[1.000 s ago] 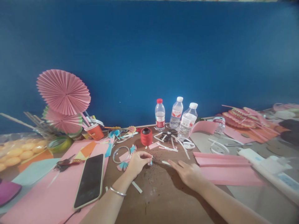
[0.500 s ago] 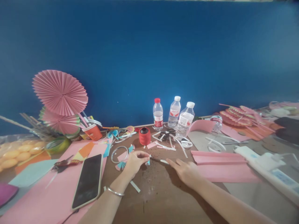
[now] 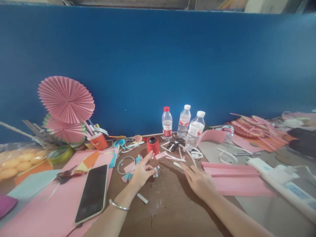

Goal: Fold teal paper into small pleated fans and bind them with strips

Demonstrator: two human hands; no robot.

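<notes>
My left hand [image 3: 143,171] is over the brown tabletop [image 3: 160,214], just below the red round object [image 3: 153,145], its thumb and index finger apart. A small blue and white paper piece [image 3: 156,172] lies by its fingertips. To the right, my right hand [image 3: 197,179] has its fingers stretched forward, the tips at a small white strip-like object [image 3: 178,165]; whether they grip it is unclear. Dark crumbs are scattered between the hands. Beside my left hand are a clear ring [image 3: 126,164] and a small blue and pink folded fan [image 3: 127,177].
Three bottles [image 3: 167,123] stand at the back. On the left are a phone [image 3: 92,192], scissors [image 3: 66,174], an orange cup [image 3: 98,141] and pink paper fans [image 3: 66,100]. Folded pink paper [image 3: 239,181] and a white power strip [image 3: 283,184] lie on the right.
My left hand has opened its pinch, with the index finger now raised toward the red object. My right hand has shifted slightly, and the dark slender thing between the hands no longer shows.
</notes>
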